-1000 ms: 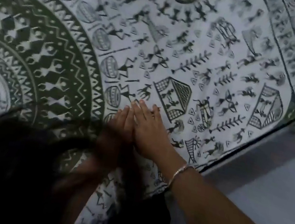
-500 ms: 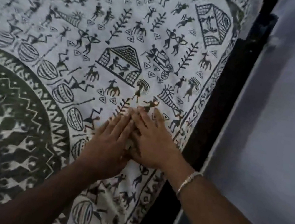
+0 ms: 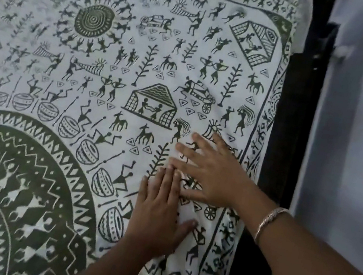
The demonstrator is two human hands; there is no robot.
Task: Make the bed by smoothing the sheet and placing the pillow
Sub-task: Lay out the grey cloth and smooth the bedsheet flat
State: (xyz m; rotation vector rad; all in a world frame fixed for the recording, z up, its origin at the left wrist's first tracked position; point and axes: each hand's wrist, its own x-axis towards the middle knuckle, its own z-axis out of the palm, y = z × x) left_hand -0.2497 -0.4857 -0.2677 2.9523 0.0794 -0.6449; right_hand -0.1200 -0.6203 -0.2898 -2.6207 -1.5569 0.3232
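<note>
Moved: half a second back the two hands lay side by side with fingers touching; now the right hand [image 3: 212, 173] has slid further towards the far right edge and fanned out, while the left hand [image 3: 157, 219] sits a little nearer, and more of the sheet's far end is in view
Left hand: flat on the sheet [image 3: 90, 74], palm down, its fingers [image 3: 168, 178] pressed together and the thumb stuck out to the right
Right hand: also flat, its fingers [image 3: 188, 150] spread wide, the lowest ones just over the left fingertips; a bracelet [image 3: 270, 220] on the wrist
Sheet: spread across the bed, patterned white and dark green, its right border running along the dark bed frame [image 3: 296, 132] next to the pale wall [image 3: 355, 142]
Done so far: from where I stand, the far and left stretches look flat and smooth already
Still rumpled: soft folds show just near the hands, by the right border, where the cloth drops over the edge
Pillow: nowhere in view, so I can't say where it is
Left to do: I'd judge the smoothing is well along, though this right side needs finishing, and the pillow has yet to be set in place
</note>
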